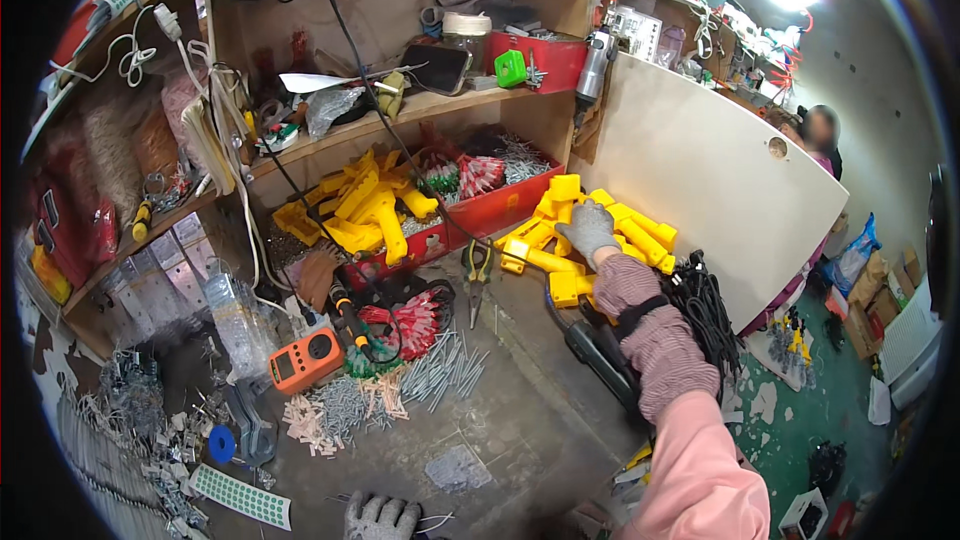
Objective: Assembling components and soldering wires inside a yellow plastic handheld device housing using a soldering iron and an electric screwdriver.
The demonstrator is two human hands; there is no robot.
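My right hand (588, 228), in a grey glove, reaches into a pile of yellow plastic tool housings (645, 230) at the back right of the bench. Its fingers are bent over one housing, and the fingertips are partly hidden among the pieces. At the near edge lies my left hand (381, 517), also in a grey glove, its fingers apart and nothing seen in them. Thin pale strands stick out beside it. A black corded tool (600, 355) and a bundle of black cables (700, 310) flank my right forearm.
Pliers (476, 278), an orange meter (306, 360), a screwdriver (350, 315) and heaps of screws (440, 370) lie on the bench. Red bins (500, 202) with small parts stand behind. A driver (595, 70) hangs beside a white panel (710, 160). Black cords dangle before the shelf.
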